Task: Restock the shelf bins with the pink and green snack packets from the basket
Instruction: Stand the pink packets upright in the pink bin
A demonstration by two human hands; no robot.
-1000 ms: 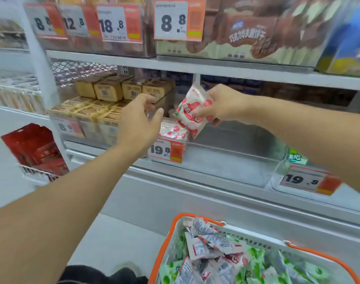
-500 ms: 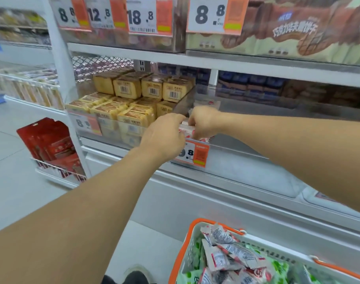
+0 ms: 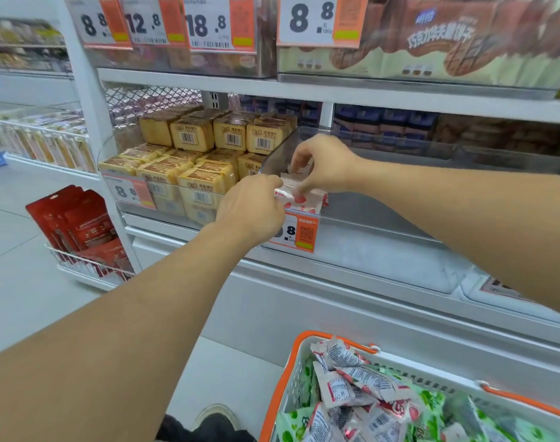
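Head view: both hands work at the clear bin's (image 3: 304,135) near left corner; the left hand (image 3: 253,208) and right hand (image 3: 328,164) each pinch a pink packet (image 3: 307,200) there. Basket (image 3: 291,387), lower right, holds more. Packets look light, soft, crinkly; best pinched by edges

Clear bin (image 3: 384,250) lies wide open toward 3 o'clock, plenty of bare floor inside. At 9 o'clock the yellow biscuit packs (image 3: 189,173) wall it off. Overhead at 12, the upper shelf (image 3: 336,90) caps the reach. Pink packets (image 3: 304,199) crowd the bin's left corner.
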